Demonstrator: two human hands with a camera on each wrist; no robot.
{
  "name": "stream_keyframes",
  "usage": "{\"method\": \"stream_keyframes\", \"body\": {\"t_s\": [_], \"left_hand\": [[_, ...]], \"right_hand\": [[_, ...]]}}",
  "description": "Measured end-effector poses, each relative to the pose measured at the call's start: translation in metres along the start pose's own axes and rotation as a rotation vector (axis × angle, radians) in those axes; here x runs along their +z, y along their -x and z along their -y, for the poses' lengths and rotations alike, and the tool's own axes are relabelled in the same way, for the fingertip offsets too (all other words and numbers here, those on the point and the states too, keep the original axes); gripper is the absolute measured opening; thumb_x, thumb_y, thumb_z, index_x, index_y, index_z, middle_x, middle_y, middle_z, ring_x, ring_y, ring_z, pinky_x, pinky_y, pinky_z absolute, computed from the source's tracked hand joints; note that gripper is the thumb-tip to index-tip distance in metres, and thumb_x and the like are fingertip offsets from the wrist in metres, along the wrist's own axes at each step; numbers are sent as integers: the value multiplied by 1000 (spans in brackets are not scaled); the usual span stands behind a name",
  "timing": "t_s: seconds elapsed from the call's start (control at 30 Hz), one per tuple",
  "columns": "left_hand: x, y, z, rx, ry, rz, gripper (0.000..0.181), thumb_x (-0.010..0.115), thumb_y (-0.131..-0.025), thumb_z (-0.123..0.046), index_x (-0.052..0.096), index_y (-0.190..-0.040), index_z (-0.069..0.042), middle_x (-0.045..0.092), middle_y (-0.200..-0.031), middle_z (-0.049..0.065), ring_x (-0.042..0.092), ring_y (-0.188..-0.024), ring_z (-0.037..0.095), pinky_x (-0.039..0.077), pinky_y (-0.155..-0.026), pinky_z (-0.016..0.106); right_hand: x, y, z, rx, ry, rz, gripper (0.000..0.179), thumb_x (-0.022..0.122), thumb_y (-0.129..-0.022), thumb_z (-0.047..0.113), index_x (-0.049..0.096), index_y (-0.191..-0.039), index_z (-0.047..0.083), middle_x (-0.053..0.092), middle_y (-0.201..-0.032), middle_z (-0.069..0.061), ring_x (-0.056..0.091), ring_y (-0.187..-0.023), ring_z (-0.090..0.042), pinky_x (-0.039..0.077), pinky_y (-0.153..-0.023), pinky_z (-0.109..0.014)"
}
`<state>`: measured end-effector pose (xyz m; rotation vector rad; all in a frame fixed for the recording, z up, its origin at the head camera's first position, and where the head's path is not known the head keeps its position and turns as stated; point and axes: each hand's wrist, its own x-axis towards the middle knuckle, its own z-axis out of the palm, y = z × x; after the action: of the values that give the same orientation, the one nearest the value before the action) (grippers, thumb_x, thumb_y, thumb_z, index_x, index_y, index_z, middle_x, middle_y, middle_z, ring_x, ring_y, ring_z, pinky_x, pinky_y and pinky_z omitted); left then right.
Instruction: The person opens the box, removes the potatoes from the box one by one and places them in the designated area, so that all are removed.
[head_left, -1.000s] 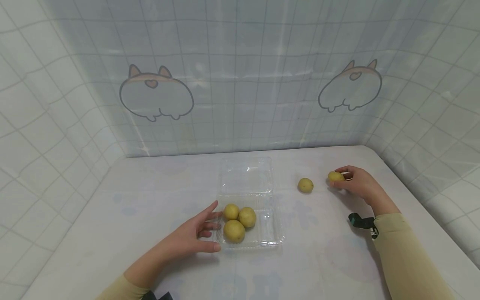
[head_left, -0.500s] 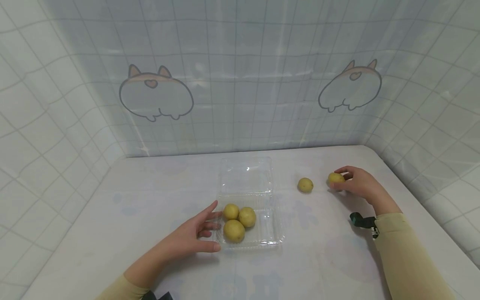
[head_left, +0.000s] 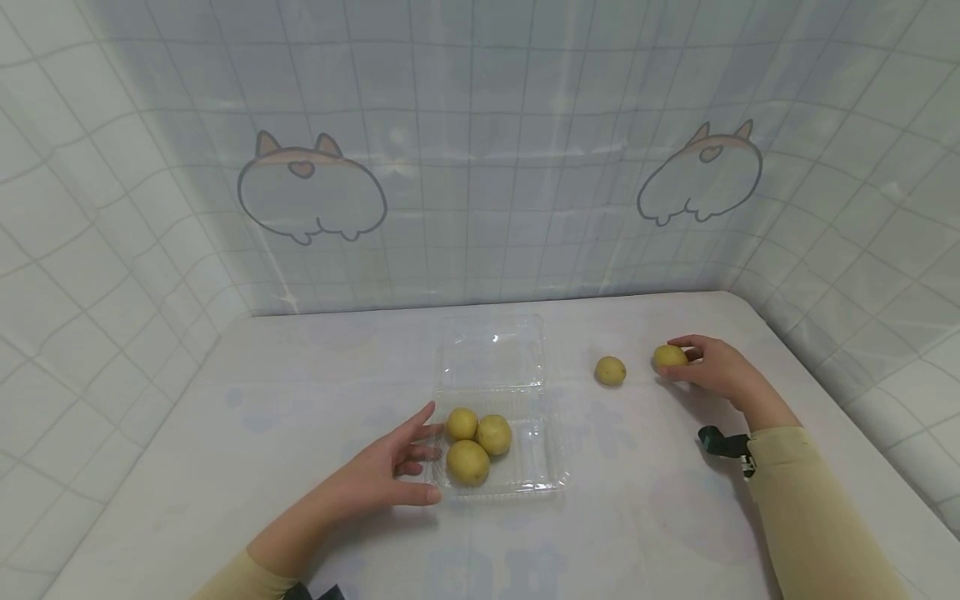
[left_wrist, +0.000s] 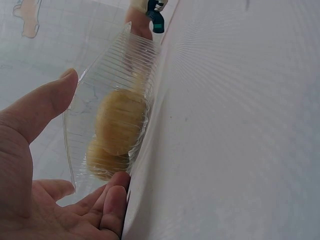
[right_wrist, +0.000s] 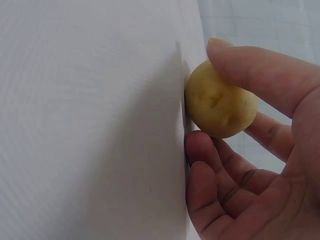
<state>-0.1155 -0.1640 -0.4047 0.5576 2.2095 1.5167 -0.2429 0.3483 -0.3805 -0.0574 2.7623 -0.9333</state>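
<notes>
An open clear plastic clamshell box (head_left: 534, 454) lies mid-table, its lid (head_left: 491, 354) folded back. Three yellow potatoes, among them a large front one (head_left: 468, 463), sit together in its left part. My left hand (head_left: 375, 475) stands at the box's left side, thumb and fingers spread around that end; in the left wrist view potatoes (left_wrist: 120, 120) show through the ribbed wall. Far right, my right hand (head_left: 720, 368) holds another potato (head_left: 669, 357) between thumb and fingers. Seen from the right wrist, this potato (right_wrist: 220, 107) is at the table surface.
One loose potato (head_left: 611, 371) lies between the box and my right hand. A white patterned cloth (head_left: 315, 358) covers the table. Grid-patterned curtains (head_left: 510, 167) rise behind and at both sides. A dark wrist-camera mount (head_left: 723, 442) juts from the right sleeve.
The potato in my right hand has shifted very slightly down and left. My left hand, the box and the other potatoes stay in place.
</notes>
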Motion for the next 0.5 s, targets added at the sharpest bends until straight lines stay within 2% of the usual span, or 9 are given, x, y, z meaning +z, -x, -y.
{"method": "stream_keyframes", "body": {"t_s": [0.5], "left_hand": [[0, 0, 0, 2, -6, -2, 106, 81, -84, -20, 8, -160, -16, 34, -156, 11, 48, -131, 27, 42, -103, 33]], "right_hand": [[-2, 1, 0, -12, -6, 30, 79, 74, -86, 47, 44, -143, 2, 47, -133, -30, 49, -112, -40, 46, -88, -51]]}}
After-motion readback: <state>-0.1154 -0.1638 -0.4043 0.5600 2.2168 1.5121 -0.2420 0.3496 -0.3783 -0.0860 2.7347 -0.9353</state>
